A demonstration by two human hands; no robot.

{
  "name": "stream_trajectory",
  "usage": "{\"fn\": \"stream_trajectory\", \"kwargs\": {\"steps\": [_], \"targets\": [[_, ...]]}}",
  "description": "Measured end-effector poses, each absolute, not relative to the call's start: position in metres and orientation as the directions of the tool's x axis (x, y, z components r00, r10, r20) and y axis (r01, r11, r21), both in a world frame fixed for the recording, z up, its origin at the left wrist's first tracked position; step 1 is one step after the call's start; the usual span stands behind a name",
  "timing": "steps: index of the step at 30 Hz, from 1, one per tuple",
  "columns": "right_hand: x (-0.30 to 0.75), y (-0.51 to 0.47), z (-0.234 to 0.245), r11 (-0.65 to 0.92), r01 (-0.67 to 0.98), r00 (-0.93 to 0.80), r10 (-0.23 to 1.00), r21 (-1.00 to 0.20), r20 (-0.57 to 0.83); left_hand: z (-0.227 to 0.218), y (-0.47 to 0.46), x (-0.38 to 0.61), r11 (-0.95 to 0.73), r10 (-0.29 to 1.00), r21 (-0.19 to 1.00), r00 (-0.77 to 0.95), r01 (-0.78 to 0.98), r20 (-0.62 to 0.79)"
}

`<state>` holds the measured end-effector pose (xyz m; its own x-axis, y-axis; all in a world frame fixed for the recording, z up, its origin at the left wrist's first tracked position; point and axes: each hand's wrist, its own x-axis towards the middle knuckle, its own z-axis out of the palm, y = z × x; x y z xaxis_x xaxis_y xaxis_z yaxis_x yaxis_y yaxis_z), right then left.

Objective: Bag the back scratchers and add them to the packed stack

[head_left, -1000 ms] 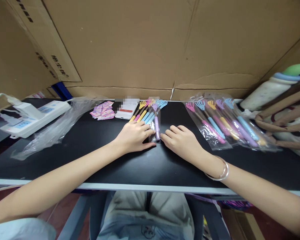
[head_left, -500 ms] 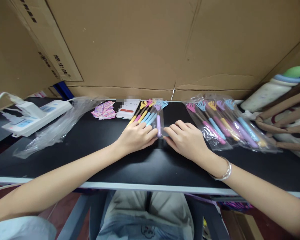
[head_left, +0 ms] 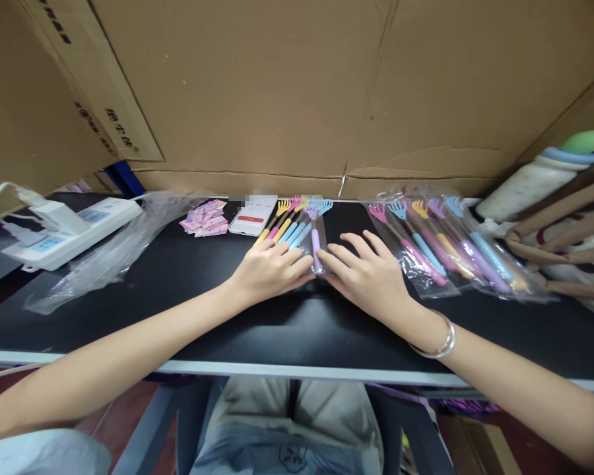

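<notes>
A purple back scratcher (head_left: 316, 244) in a clear sleeve lies on the black table (head_left: 178, 277), between my two hands. My left hand (head_left: 272, 269) rests on the sleeve's left side, fingers curled and pressed on the plastic. My right hand (head_left: 369, 274) lies flat to the right, fingers spread, the index fingertip touching the sleeve's lower end. Just beyond the left hand lie several loose back scratchers (head_left: 290, 221) with yellow, pink and blue handles.
A pile of bagged scratchers (head_left: 440, 247) lies to the right. At the back are a white phone (head_left: 252, 216), small pink packets (head_left: 205, 219), loose clear plastic (head_left: 113, 254) and a power strip (head_left: 69, 231). A bag with brown straps (head_left: 564, 237) and a bottle (head_left: 544, 171) stand at the right. Cardboard walls the back.
Both hands slid the bagged purple scratcher slightly away from me. My right hand's fingers have spread out flat.
</notes>
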<state>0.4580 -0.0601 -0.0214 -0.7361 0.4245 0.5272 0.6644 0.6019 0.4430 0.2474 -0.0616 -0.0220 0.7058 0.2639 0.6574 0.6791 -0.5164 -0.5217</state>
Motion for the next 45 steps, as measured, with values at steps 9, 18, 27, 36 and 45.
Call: {"fn": "stream_trajectory", "kwargs": {"steps": [9,18,27,36,45], "targets": [[0.4587,-0.0606,-0.0197,0.577,0.63,-0.762,0.334,0.519,0.555,-0.0213,-0.0606,0.2447,-0.527,0.246,-0.521,0.707,0.672,0.663],[0.4563,-0.0605,-0.0209,0.611,0.596,-0.79,0.331,0.521,0.517,-0.0198,-0.0607,0.2454,-0.519,0.215,-0.562,0.734,0.644,0.644],[0.453,-0.0612,-0.0227,0.611,0.592,-0.797,0.346,0.526,0.496,-0.0204,-0.0584,0.2462,-0.543,0.129,-0.623,0.789,0.563,0.601],[0.4528,-0.0584,-0.0236,0.648,0.607,-0.78,0.372,0.461,0.503,-0.0213,-0.0589,0.247,-0.589,0.149,-0.574,0.774,0.569,0.615],[0.4547,-0.0563,-0.0258,0.67,0.628,-0.762,0.425,0.396,0.489,-0.0245,-0.0569,0.246,-0.604,0.181,-0.541,0.762,0.585,0.622]]}}
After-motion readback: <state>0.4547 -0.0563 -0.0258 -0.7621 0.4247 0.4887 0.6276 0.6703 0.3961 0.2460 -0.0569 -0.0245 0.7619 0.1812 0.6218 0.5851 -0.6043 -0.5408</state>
